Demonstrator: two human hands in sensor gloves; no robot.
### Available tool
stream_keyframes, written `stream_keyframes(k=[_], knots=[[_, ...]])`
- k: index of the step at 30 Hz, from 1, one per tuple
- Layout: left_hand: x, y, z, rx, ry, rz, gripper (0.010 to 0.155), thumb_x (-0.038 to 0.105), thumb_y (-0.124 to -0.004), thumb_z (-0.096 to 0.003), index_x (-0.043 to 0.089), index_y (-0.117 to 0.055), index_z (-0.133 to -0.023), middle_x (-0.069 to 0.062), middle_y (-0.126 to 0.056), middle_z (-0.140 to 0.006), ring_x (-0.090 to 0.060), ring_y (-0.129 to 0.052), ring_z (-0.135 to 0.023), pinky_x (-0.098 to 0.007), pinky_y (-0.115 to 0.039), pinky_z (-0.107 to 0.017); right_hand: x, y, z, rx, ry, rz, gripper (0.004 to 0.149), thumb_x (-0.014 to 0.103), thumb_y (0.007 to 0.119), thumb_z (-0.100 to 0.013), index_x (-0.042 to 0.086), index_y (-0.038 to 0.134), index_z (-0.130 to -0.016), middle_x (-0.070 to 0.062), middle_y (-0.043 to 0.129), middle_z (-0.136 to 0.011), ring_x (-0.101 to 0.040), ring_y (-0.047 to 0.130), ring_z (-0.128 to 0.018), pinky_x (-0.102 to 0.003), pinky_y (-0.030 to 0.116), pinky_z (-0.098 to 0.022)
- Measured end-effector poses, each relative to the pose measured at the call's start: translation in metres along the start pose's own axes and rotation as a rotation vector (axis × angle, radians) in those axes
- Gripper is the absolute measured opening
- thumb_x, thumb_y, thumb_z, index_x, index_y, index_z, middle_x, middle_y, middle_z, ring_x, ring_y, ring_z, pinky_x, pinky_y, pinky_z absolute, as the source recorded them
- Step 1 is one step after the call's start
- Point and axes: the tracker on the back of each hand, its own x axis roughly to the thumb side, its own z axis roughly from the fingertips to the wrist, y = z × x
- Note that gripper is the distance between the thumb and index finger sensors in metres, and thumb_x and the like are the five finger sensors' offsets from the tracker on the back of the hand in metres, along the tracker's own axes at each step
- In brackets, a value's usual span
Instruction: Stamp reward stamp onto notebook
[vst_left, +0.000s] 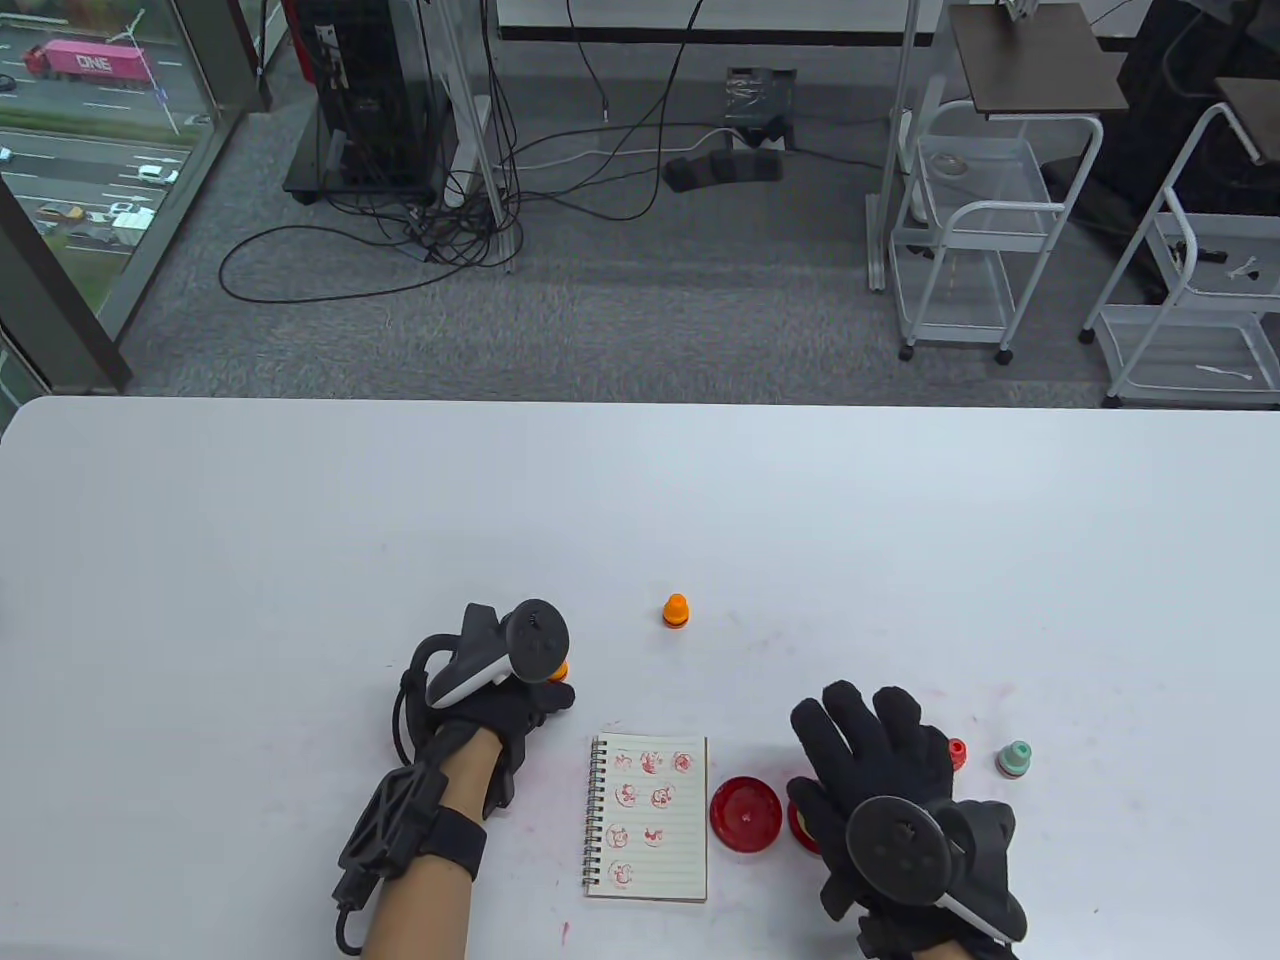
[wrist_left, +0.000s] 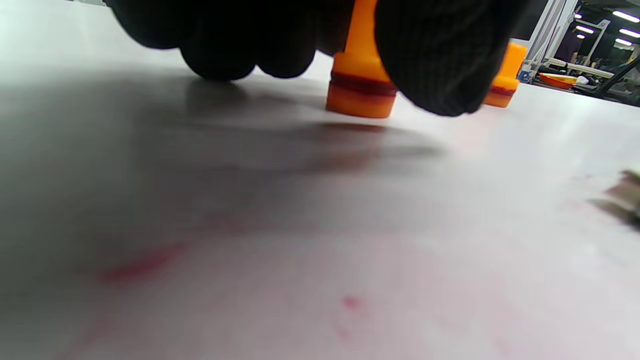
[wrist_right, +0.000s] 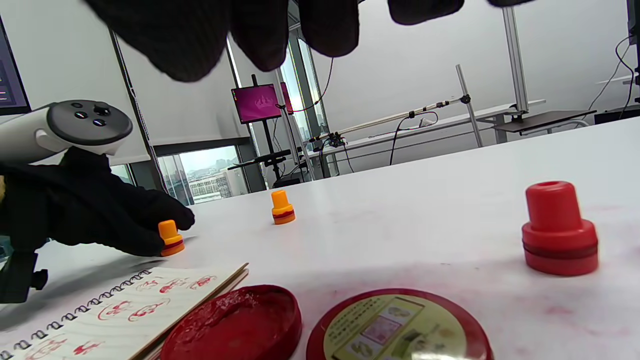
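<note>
A small spiral notebook (vst_left: 648, 815) lies open near the front edge, its page carrying several red stamp marks (wrist_right: 125, 310). My left hand (vst_left: 552, 690) sits left of it, thumb and fingers (wrist_left: 440, 60) closed round an orange stamp (wrist_left: 360, 85) that stands on the table (vst_left: 640, 500); the right wrist view shows that stamp (wrist_right: 171, 239) at the fingertips. An open red ink pad (vst_left: 745, 812) lies right of the notebook. My right hand (vst_left: 860, 740) is spread, holds nothing, and hovers over the ink pad's lid (wrist_right: 400, 330).
A second orange stamp (vst_left: 677, 610) stands behind the notebook. To the right of my right hand are a red stamp (wrist_right: 559, 230) and a pale green stamp (vst_left: 1014, 758). Red ink smears mark the tabletop around the notebook.
</note>
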Motion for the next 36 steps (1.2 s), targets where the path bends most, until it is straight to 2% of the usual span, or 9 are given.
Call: stream_keyframes(k=[6, 12, 17, 21, 25, 29, 32, 34, 36], knots=[[0.006, -0.002, -0.006, 0.027, 0.018, -0.083, 0.066, 0.045, -0.085, -0.0422, 0.013, -0.075, -0.099, -0.011, -0.081, -0.091, -0.035, -0.081, -0.081, -0.053, -0.07, -0.064, 0.004, 0.0, 0.0, 0.005, -0.004, 0.053, 0.06, 0.043, 0.072, -0.052, 0.023, 0.061, -0.107, -0.014, 0.052, -0.119, -0.061, 0.045, -0.101, -0.08, 0.048, -0.066], [0.005, 0.009, 0.009, 0.068, 0.005, 0.031, 0.066, 0.04, -0.085, -0.0443, 0.015, -0.07, -0.103, -0.013, -0.076, -0.101, -0.039, -0.081, -0.088, -0.055, -0.071, -0.065, 0.003, -0.001, 0.002, 0.001, 0.0, 0.016, 0.059, 0.043, 0.072, -0.052, 0.023, 0.061, -0.107, -0.014, 0.053, -0.119, -0.061, 0.046, -0.101, -0.079, 0.049, -0.066], [0.009, 0.028, 0.038, 0.122, -0.03, 0.136, 0.067, 0.034, -0.087, -0.044, 0.013, -0.066, -0.104, -0.021, -0.076, -0.106, -0.043, -0.088, -0.088, -0.051, -0.079, -0.059, 0.006, 0.0, 0.003, -0.002, -0.022, -0.009, 0.059, 0.043, 0.071, -0.052, 0.023, 0.061, -0.107, -0.014, 0.054, -0.118, -0.061, 0.047, -0.1, -0.079, 0.051, -0.066], [0.016, 0.039, 0.069, 0.165, -0.081, 0.205, 0.067, 0.031, -0.09, -0.042, 0.011, -0.068, -0.102, -0.016, -0.088, -0.093, -0.028, -0.102, -0.069, -0.042, -0.088, -0.048, 0.011, 0.001, 0.005, 0.009, -0.048, -0.035, 0.059, 0.043, 0.071, -0.052, 0.023, 0.061, -0.107, -0.015, 0.054, -0.118, -0.061, 0.048, -0.1, -0.078, 0.051, -0.066], [0.024, 0.044, 0.107, 0.212, -0.119, 0.166, 0.068, 0.034, -0.09, -0.0419, 0.013, -0.067, -0.102, -0.013, -0.085, -0.088, -0.021, -0.095, -0.064, -0.041, -0.084, -0.049, 0.023, 0.0, 0.006, -0.005, -0.123, -0.068, 0.059, 0.042, 0.072, -0.052, 0.023, 0.062, -0.106, -0.014, 0.057, -0.117, -0.06, 0.05, -0.1, -0.078, 0.052, -0.065], [0.029, 0.042, 0.136, 0.284, -0.178, 0.261, 0.068, 0.033, -0.091, -0.0413, 0.012, -0.068, -0.101, -0.009, -0.086, -0.082, -0.018, -0.091, -0.058, -0.042, -0.083, -0.049, 0.041, -0.003, 0.001, -0.092, -0.233, -0.129, 0.056, 0.04, 0.075, -0.051, 0.023, 0.067, -0.103, -0.011, 0.069, -0.111, -0.058, 0.061, -0.098, -0.076, 0.06, -0.064], [0.041, 0.032, 0.147, 0.308, -0.225, 0.367, 0.068, 0.035, -0.091, -0.0405, 0.01, -0.07, -0.1, -0.007, -0.088, -0.077, -0.016, -0.092, -0.054, -0.042, -0.084, -0.047, 0.057, -0.003, -0.011, -0.05, -0.254, -0.221, 0.058, 0.04, 0.076, -0.05, 0.023, 0.063, -0.105, -0.01, 0.07, -0.11, -0.056, 0.067, -0.095, -0.072, 0.064, -0.064], [0.053, 0.022, 0.15, 0.314, -0.267, 0.415, 0.068, 0.037, -0.09, -0.0397, 0.008, -0.072, -0.099, -0.006, -0.09, -0.075, -0.015, -0.094, -0.052, -0.042, -0.085, -0.046, 0.065, 0.004, -0.017, -0.034, -0.262, -0.319, 0.058, 0.038, 0.077, -0.05, 0.023, 0.062, -0.104, -0.01, 0.072, -0.107, -0.051, 0.079, -0.087, -0.065, 0.072, -0.061], [0.063, 0.006, 0.153, 0.352, -0.301, 0.427, 0.069, 0.039, -0.09, -0.0391, 0.008, -0.073, -0.098, -0.005, -0.091, -0.074, -0.016, -0.095, -0.051, -0.042, -0.086, -0.045, 0.068, 0.023, -0.015, -0.032, -0.241, -0.429, 0.057, 0.038, 0.078, -0.049, 0.023, 0.064, -0.102, -0.01, 0.077, -0.102, -0.045, 0.085, -0.081, -0.061, 0.076, -0.058]])
